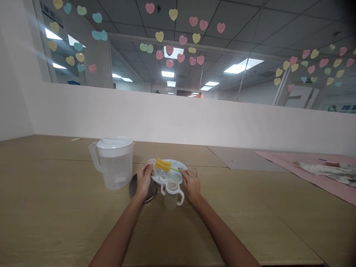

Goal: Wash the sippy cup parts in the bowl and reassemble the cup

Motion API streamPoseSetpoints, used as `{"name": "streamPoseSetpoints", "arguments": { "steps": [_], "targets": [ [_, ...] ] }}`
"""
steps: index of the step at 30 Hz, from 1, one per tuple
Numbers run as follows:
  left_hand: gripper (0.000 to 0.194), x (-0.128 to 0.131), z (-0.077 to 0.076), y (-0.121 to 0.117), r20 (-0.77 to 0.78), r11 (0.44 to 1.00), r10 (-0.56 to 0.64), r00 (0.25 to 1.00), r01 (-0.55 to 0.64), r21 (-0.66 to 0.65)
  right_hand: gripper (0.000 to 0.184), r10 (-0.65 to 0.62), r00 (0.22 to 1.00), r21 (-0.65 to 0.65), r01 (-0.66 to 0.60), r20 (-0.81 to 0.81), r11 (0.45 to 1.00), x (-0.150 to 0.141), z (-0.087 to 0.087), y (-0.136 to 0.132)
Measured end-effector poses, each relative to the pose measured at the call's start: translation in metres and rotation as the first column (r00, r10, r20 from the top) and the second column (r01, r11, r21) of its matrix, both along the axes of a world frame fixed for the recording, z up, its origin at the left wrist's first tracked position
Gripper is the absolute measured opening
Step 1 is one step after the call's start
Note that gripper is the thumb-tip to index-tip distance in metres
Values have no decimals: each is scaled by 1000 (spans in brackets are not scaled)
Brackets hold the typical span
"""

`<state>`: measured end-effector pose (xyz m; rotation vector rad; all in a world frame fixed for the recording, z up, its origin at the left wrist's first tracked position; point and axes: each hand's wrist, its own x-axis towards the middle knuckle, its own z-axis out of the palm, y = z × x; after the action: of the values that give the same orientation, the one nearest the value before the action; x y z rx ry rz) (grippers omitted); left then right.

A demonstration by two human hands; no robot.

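Pitcher [118, 167] stands left of brush [163, 165]; plate [180, 165] beneath, bottle [171, 198] nearer.

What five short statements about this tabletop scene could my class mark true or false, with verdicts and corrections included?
1. The right hand holds the yellow brush by its green stem. True.
2. The pitcher lies tipped on its side. False: it stands upright.
3. The two-handled bottle stands nearer the camera than the white plate. True.
4. The pink sheet lies to the left of the pitcher. False: it lies far to the right, beyond the right hand.
5. A lid sits on the pitcher. True.
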<state>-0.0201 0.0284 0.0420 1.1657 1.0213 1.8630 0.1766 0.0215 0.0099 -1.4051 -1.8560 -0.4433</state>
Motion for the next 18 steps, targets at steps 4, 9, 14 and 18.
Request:
{"name": "streamPoseSetpoints", "arguments": {
  "steps": [4, 9, 14, 18],
  "targets": [
    [39, -2, -3, 4, 40, 1000, -14, 999, 15, -20, 35, 30, 999, 23, -31, 33, 999, -2, -1, 1],
    [40, -5, -6, 8, 96, 997, -61, 994, 64, -31, 41, 9, 996, -11, -8, 91, 1000, 1, -1, 3],
    [33, -7, -7, 12, 167, 997, -64, 984, 69, -29, 44, 9, 991, -21, -6, 137, 1000, 3, 0, 5],
    [29, -12, -8, 19, 306, 998, -61, 950, 60, 13, 39, -70, 995, 59, 66, 74, 996, 6, -1, 7]
  ]
}}
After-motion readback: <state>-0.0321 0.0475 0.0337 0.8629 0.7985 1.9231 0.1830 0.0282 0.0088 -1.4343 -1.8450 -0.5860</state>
